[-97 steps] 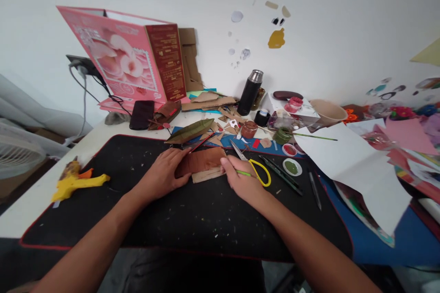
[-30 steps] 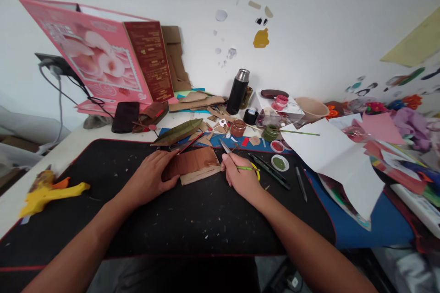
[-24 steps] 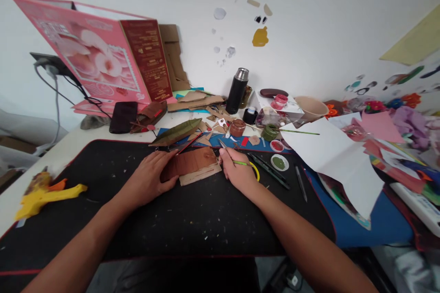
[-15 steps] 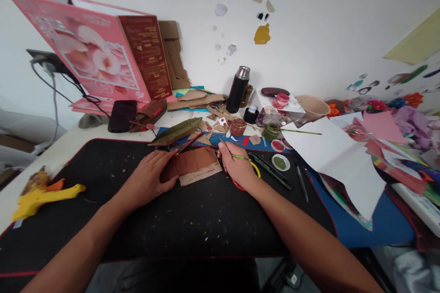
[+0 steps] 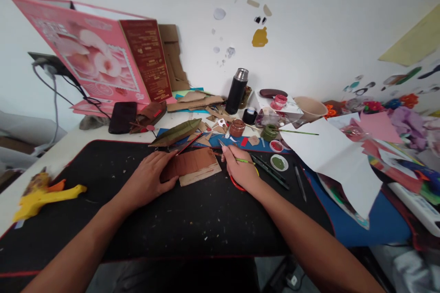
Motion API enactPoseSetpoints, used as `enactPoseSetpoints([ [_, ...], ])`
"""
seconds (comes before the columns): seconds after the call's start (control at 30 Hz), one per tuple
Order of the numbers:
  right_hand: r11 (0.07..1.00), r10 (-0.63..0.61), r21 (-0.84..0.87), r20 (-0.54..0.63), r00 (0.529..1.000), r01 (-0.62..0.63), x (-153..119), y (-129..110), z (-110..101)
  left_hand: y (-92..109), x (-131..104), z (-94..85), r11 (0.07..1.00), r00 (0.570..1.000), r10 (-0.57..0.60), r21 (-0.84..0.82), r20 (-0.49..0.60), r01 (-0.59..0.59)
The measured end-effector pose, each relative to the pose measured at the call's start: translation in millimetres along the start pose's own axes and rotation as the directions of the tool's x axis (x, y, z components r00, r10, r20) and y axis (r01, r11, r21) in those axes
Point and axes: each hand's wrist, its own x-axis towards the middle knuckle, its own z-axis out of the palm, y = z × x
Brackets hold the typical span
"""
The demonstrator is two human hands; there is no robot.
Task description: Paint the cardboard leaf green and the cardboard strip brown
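Note:
A piece of cardboard lies on the black mat, painted reddish brown except for a bare strip along its near edge. My left hand grips its left end, fingers at the far edge and thumb at the near one. Just right of the cardboard, my right hand is closed round a thin paintbrush with a green handle. The brush tip points up and left, off the cardboard. Scissors with a red and yellow handle lie partly hidden under that hand.
Behind the cardboard are a dried leaf, a brown paint jar, a green paint jar and a black flask. Dark pens lie to the right. A yellow glue gun rests at far left, white paper at right.
My right hand with the paintbrush has moved slightly right, away from the cardboard's edge. My left hand stays on the cardboard. The view has shifted slightly.

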Motion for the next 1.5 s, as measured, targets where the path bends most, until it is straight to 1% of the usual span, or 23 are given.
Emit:
enactPoseSetpoints([
  [0.23,0.999,0.023,-0.026,0.051,0.998,-0.022,-19.7,-3.7,-13.1,0.5,0.1,0.9,1.0,1.0,-0.006,-0.002,-0.013,0.006],
  [0.37,0.999,0.05,-0.01,0.075,0.996,-0.05,-27.5,-8.1,-11.3,0.6,-0.4,1.3,1.0,1.0,0.002,0.01,-0.002,-0.002],
  [0.47,0.999,0.034,0.03,0.106,0.994,-0.037,-30.4,-13.8,-0.3,0.6,-0.6,1.4,1.0,1.0,0.004,0.009,0.009,-0.004],
  [0.57,0.998,-0.012,0.062,0.154,0.988,0.003,-30.3,-23.8,17.8,1.1,-1.1,1.2,1.0,1.0,0.003,0.01,0.009,-0.004],
  [0.63,0.997,-0.046,0.071,0.164,0.985,0.035,-28.4,-33.1,31.0,1.8,-1.6,1.0,1.0,1.0,0.008,0.01,0.0,-0.008],
  [0.73,0.989,-0.146,0.062,0.203,0.968,0.136,-23.5,-47.4,46.6,2.4,-2.4,0.9,1.0,1.0,0.02,-0.001,-0.008,-0.02],
  [0.83,0.975,-0.222,0.047,0.202,0.954,0.217,-18.7,-53.0,52.3,2.5,-2.6,1.1,1.0,1.0,0.025,-0.01,-0.012,-0.026],
  [0.9,0.975,-0.223,0.032,0.186,0.957,0.22,-16.8,-48.4,49.2,2.5,-2.4,1.2,1.0,1.0,0.024,-0.012,-0.009,-0.024],
  [0.97,0.983,-0.186,0.018,0.163,0.969,0.185,-15.9,-37.6,41.1,2.5,-2.1,1.1,1.0,1.0,0.016,-0.01,-0.003,-0.016],
  [1.1,0.999,-0.034,0.029,0.106,0.994,0.031,-14.2,-12.4,22.6,2.8,-1.6,0.1,1.0,1.0,0.005,-0.012,0.012,-0.005],
  [1.2,0.997,0.013,0.079,0.084,0.996,-0.019,-12.6,-7.7,20.7,3.1,-1.3,-0.8,1.0,1.0,-0.003,-0.015,0.019,0.004],
  [1.27,0.998,-0.015,0.067,0.08,0.997,0.01,-12.1,-14.4,27.1,3.0,-1.2,-0.9,1.0,1.0,-0.007,-0.011,0.022,0.007],
  [1.33,0.995,-0.095,0.04,0.088,0.992,0.091,-12.3,-25.6,36.8,2.5,-1.5,-0.5,1.0,1.0,-0.002,-0.01,0.019,0.002],
  [1.4,0.981,-0.195,0.009,0.112,0.974,0.196,-12.7,-36.2,45.8,1.6,-2.2,0.2,1.0,1.0,0.01,-0.017,0.013,-0.01],
  [1.5,0.961,-0.272,-0.014,0.149,0.951,0.277,-12.4,-42.4,52.2,-0.1,-3.4,0.4,0.999,1.0,0.013,-0.035,0.007,-0.013],
])
